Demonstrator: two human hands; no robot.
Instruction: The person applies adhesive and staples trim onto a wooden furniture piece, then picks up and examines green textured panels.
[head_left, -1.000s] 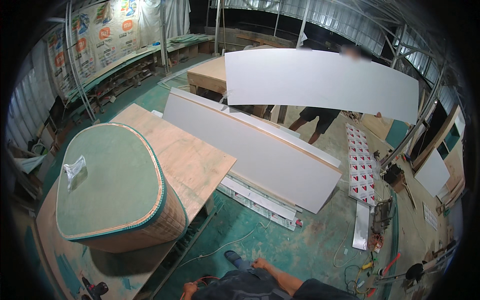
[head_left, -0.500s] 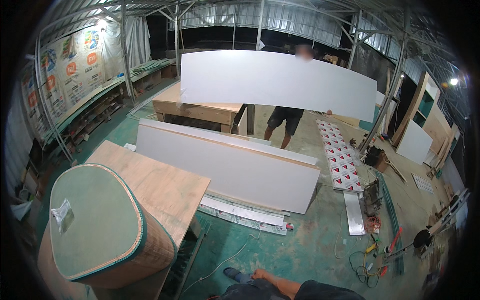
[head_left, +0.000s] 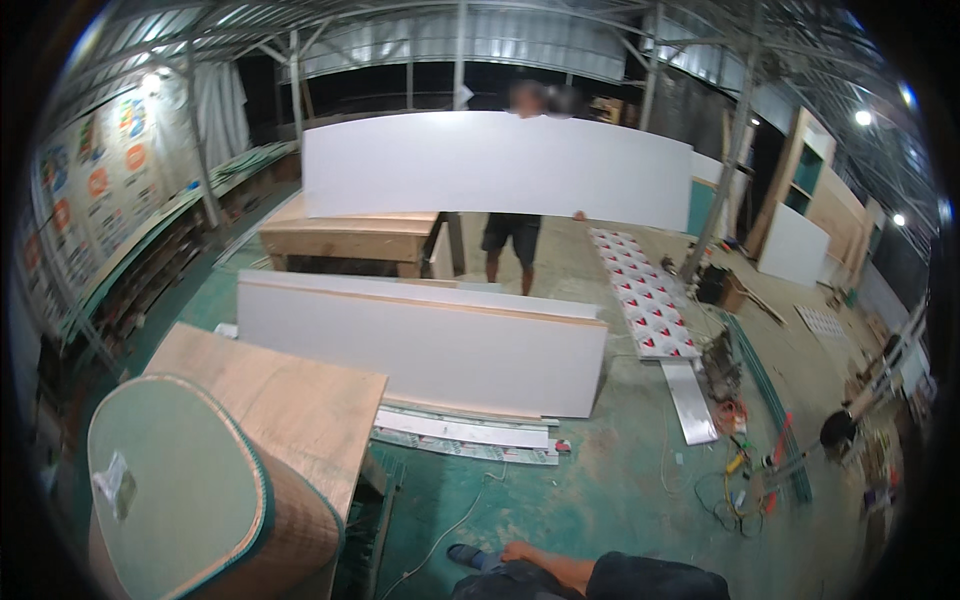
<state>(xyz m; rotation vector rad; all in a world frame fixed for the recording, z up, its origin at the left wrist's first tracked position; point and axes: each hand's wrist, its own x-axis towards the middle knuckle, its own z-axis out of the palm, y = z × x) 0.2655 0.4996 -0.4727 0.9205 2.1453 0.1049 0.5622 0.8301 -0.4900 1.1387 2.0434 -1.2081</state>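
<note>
At the lower edge my right hand rests near my dark-clothed leg, its forearm coming in from the right. Its fingers are too small and foreshortened to tell whether they are bent round anything. Nothing is visibly held in it. A sandalled foot shows just left of it. My left hand is out of view. Across the room a co-worker stands behind a long white panel, holding it on edge; one of their hands shows at its lower edge. Nearer me, another white panel with a wooden strip stands on its long side.
A rounded wooden cabinet with a green top stands at the lower left beside a plywood sheet. A low wooden table is behind the panels. White strips, a cable, tools and a patterned board lie on the floor.
My view has swung slightly right, so the scene sits further left. The co-worker still holds the long white panel, which looks slightly more level. My right hand has stayed where it was.
</note>
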